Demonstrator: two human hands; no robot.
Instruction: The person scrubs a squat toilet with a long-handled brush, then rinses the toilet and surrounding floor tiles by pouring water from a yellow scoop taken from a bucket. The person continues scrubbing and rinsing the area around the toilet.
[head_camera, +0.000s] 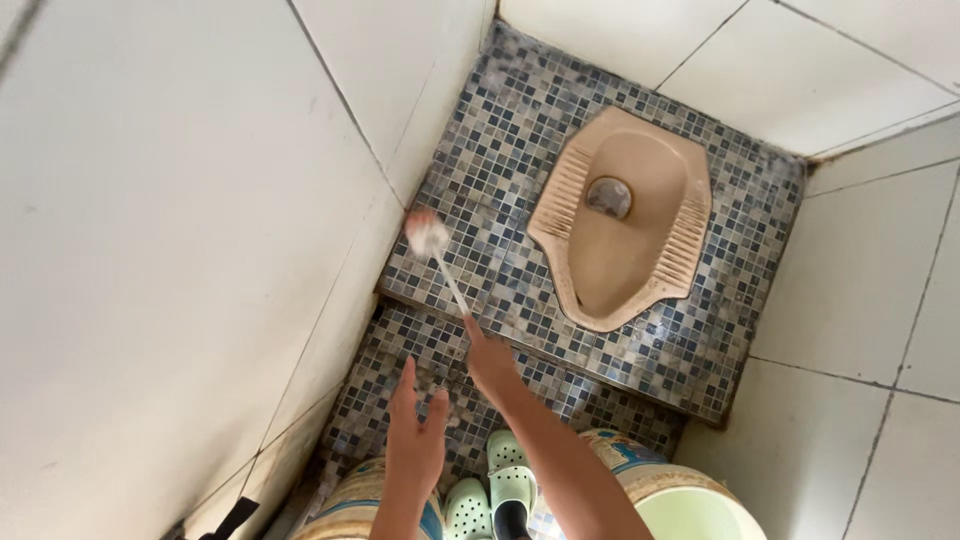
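1. Toilet brush (440, 262) gripped by right hand (490, 362); long axis runs up-left, bristle head against the wall base on the mosaic floor (500, 130).
2. Left hand (415, 440) released, fingers spread, holding nothing.
3. Squat toilet pan (625, 220) lies well right of the brush.

Small stall w/ white tiled walls (150, 200) all round, blue-grey mosaic floor (500, 150) on raised step, beige squat pan (625, 215) set in it, soft daylight

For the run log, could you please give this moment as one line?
right hand: holds brush, head at wall tile base | left hand: open, free | squat toilet pan: untouched | mosaic floor: wet-looking
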